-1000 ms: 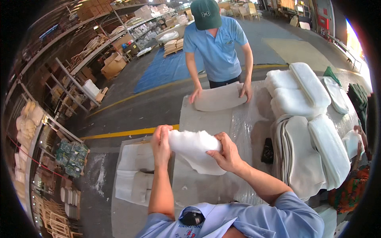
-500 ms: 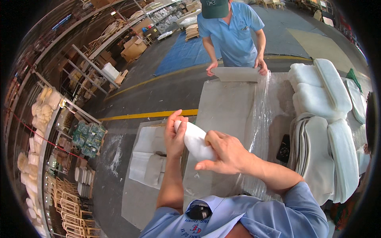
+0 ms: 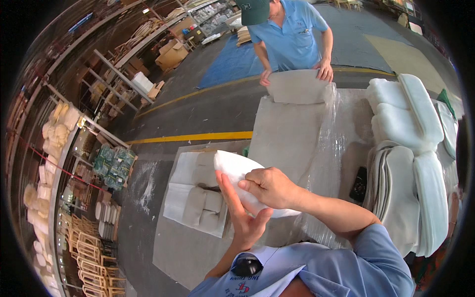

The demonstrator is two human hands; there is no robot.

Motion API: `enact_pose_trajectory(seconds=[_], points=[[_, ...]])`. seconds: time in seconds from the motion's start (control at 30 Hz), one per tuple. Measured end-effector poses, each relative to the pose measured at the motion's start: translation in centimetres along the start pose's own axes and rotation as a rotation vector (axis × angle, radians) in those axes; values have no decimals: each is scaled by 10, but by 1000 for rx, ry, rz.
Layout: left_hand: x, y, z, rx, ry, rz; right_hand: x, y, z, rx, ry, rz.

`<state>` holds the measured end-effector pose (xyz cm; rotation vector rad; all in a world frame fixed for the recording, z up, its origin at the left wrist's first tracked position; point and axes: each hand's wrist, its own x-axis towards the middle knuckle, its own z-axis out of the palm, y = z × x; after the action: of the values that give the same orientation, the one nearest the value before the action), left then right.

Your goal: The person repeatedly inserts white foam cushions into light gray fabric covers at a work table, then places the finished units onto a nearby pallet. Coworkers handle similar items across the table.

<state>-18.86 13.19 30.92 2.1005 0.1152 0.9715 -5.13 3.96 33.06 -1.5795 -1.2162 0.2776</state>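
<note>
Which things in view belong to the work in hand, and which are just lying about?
Part of the work, as far as I can judge:
white pad, touched by the left hand and right hand
grey pad, held by the co-worker
stacked pads at right, probably

Apparently just lying about:
cardboard box
green bundles
blue floor sheet

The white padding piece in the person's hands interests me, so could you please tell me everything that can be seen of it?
The white padding piece is plain and looks soft and fibrous, with a narrowed upper-left end. It slants from upper left to lower right, apparently held up in front of the grey surface. The right hand, fingers curled, seems to grip its middle; the left hand, fingers extended, lies against its lower-left side. The hands hide part of it, so its full outline cannot be told.
</note>
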Motion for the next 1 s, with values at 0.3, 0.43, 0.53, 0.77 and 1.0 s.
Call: enact_pose_trajectory(seconds=[0.3, 0.43, 0.53, 0.77, 1.0], points=[[-8, -10, -32, 217, -26, -65, 4, 20, 43, 278, -77, 89], [-11, -5, -39, 168, -45, -128, 10, 50, 51, 864, -74, 551], [-15, -5, -44, 76, -23, -166, 2, 74, 52, 922, -29, 644], [-17, -7, -58, 122, -38, -235, 7, 16, 40, 331, -161, 134], [-9, 1, -56, 295, -104, -189, 24, -14, 43, -24, -289, -237]])
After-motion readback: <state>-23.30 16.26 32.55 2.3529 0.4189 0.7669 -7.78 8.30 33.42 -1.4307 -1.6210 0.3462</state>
